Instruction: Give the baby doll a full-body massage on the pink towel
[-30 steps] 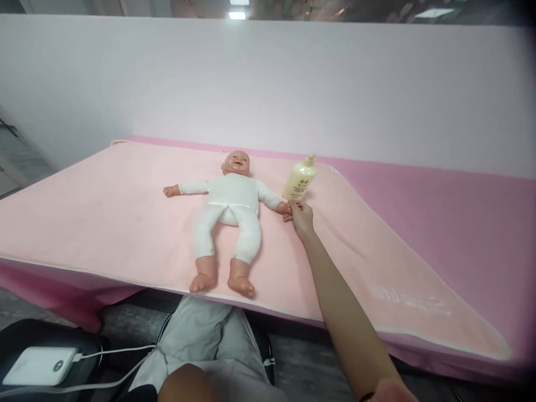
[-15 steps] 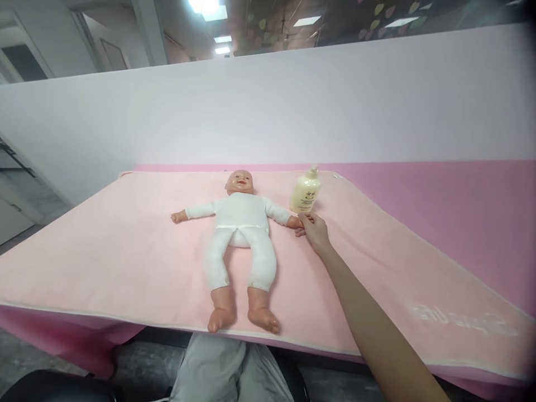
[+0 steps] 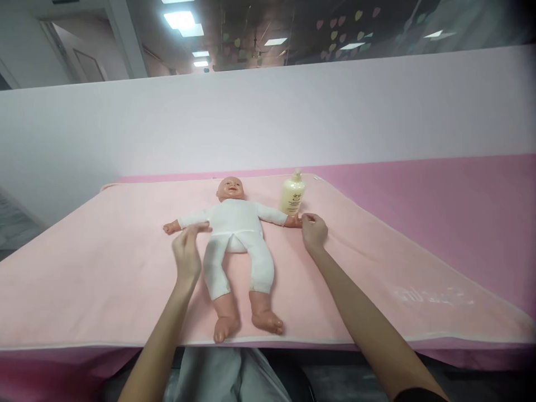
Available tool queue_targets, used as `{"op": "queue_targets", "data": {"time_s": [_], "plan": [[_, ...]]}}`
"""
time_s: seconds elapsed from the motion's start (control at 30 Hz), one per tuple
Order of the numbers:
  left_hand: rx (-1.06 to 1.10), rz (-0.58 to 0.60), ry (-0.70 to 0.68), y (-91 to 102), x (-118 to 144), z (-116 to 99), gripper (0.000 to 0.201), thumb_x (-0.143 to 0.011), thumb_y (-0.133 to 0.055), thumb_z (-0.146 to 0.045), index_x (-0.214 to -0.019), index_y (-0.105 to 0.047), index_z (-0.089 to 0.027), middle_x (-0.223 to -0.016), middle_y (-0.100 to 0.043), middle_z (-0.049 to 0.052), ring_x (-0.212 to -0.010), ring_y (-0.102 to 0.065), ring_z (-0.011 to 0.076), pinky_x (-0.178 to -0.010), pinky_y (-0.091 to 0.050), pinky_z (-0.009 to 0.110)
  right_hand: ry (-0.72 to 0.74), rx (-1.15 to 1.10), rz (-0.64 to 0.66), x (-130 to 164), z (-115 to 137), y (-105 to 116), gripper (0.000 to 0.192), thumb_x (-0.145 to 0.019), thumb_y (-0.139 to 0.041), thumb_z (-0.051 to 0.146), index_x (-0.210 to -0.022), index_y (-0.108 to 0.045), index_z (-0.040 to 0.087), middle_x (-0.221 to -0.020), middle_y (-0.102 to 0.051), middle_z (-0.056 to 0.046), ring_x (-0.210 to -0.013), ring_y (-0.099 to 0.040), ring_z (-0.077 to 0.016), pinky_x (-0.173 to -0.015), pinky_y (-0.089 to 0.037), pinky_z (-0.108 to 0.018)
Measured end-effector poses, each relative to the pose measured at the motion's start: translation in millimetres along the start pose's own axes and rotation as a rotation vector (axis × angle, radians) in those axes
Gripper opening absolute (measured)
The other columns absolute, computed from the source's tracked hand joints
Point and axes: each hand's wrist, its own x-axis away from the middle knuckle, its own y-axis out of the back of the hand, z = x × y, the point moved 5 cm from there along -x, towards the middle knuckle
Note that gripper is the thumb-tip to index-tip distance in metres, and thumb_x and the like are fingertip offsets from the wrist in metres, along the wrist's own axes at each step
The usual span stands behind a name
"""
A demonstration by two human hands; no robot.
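- Head view, nearest edge: the person's lap in pale grey trousers (image 3: 226,377) shows under the table's front rim, between the two bare forearms that reach forward over it.
- A pale pink mat (image 3: 84,279) covers the near part of the table; its white-trimmed front edge runs across the bottom of the picture.
- The doll (image 3: 237,234) lies on its back in the middle of the mat, dressed in white, bare feet at the mat's front edge, head pointing away, arms spread to both sides.
- The left hand (image 3: 187,254) hovers just beside the doll's hip and its arm on that side, fingers loosely spread and stretched forward. It holds nothing; whether the fingertips touch the sleeve I cannot tell.
- The right hand (image 3: 314,231) rests on the mat at the doll's other arm. Its thumb and fingers are drawn narrowly together at the doll's small hand, touching it and seeming to pinch it lightly.
- A cream pump bottle (image 3: 292,194) stands upright just behind that hand, near the doll's shoulder, at the mat's far corner.
- A deeper pink sheet (image 3: 439,212) shows beyond the mat to the right and along the back.
- A plain white partition (image 3: 268,123) rises behind the table; ceiling lights (image 3: 180,19) glow above it.
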Motion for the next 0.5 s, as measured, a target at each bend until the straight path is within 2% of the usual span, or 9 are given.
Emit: {"op": "queue_targets", "data": {"time_s": [0.07,0.1,0.17,0.23,0.3,0.33,0.4,0.5], "plan": [[-0.08,0.054,0.095,-10.6,-25.6,34.5,0.028,-0.085,-0.051,-0.038,-0.096,-0.068,-0.018,-0.108,-0.067,0.007,-0.109,-0.058,0.0233,-0.102,-0.041,0.039,0.013,0.093,-0.067,4.5,3.9,5.5,0.028,-0.076,-0.048,0.031,-0.092,-0.065,0.015,-0.095,-0.062,-0.009,-0.079,-0.054,-0.0161,-0.068,-0.039,-0.024],[-0.107,0.072,0.158,-16.1,-35.1,53.5,0.03,-0.083,-0.055,-0.036,-0.104,-0.065,-0.018,-0.116,-0.064,0.009,-0.112,-0.056,0.024,-0.103,-0.039,0.039,0.021,0.118,-0.063,8.6,7.0,6.5,0.028,-0.076,-0.046,0.03,-0.092,-0.065,0.016,-0.092,-0.061,-0.008,-0.077,-0.053,-0.0161,-0.067,-0.038,-0.024],[-0.08,0.099,0.251,-26.9,-45.9,84.7,0.035,-0.08,-0.059,-0.033,-0.111,-0.061,-0.016,-0.125,-0.058,0.013,-0.118,-0.053,0.0253,-0.105,-0.037,0.039,0.064,0.127,0.046,19.9,15.0,3.6,0.026,-0.076,-0.046,0.029,-0.09,-0.063,0.016,-0.078,-0.059,-0.005,-0.07,-0.051,-0.0155,-0.063,-0.035,-0.024],[0.028,0.087,0.333,-34.2,-47.1,102.0,0.039,-0.077,-0.064,-0.028,-0.113,-0.058,-0.015,-0.131,-0.054,0.014,-0.122,-0.05,0.0248,-0.105,-0.036,0.035,0.138,0.126,0.213,36.4,23.9,-1.7,0.022,-0.074,-0.048,0.03,-0.085,-0.063,0.018,-0.067,-0.055,-0.001,-0.064,-0.049,-0.0153,-0.061,-0.035,-0.024],[0.151,0.098,0.397,-38.3,-42.3,104.7,0.041,-0.076,-0.064,-0.027,-0.114,-0.055,-0.016,-0.129,-0.056,0.013,-0.117,-0.054,0.0237,-0.099,-0.042,0.032,0.133,0.076,0.321,56.3,28.2,-2.2,0.019,-0.071,-0.052,0.03,-0.08,-0.062,0.018,-0.065,-0.055,-0.001,-0.063,-0.049,-0.0151,-0.061,-0.038,-0.025],[0.204,0.114,0.432,-39.1,-38.7,102.5,0.041,-0.076,-0.064,-0.027,-0.115,-0.054,-0.017,-0.126,-0.058,0.013,-0.11,-0.058,0.0232,-0.093,-0.046,0.031,0.07,-0.006,0.36,67.1,27.7,-0.8,0.018,-0.069,-0.053,0.03,-0.08,-0.062,0.018,-0.067,-0.056,-0.001,-0.063,-0.051,-0.0152,-0.062,-0.041,-0.026],[0.292,0.177,0.507,-40.1,-31.0,95.8,0.04,-0.076,-0.065,-0.03,-0.112,-0.054,-0.016,-0.116,-0.063,0.012,-0.096,-0.063,0.022,-0.081,-0.051,0.031,-0.134,-0.294,0.413,91.6,24.4,3.3,0.02,-0.067,-0.056,0.03,-0.083,-0.061,0.017,-0.074,-0.06,-0.002,-0.068,-0.058,-0.0161,-0.068,-0.049,-0.028],[0.374,0.29,0.62,-42.6,-21.6,89.5,0.039,-0.074,-0.067,-0.033,-0.106,-0.057,-0.014,-0.106,-0.067,0.013,-0.085,-0.065,0.0207,-0.074,-0.053,0.03,-0.432,-0.695,0.53,133.2,25.1,5.0,0.025,-0.069,-0.058,0.028,-0.092,-0.059,0.018,-0.098,-0.065,-0.006,-0.094,-0.064,-0.0179,-0.084,-0.053,-0.028]]}}
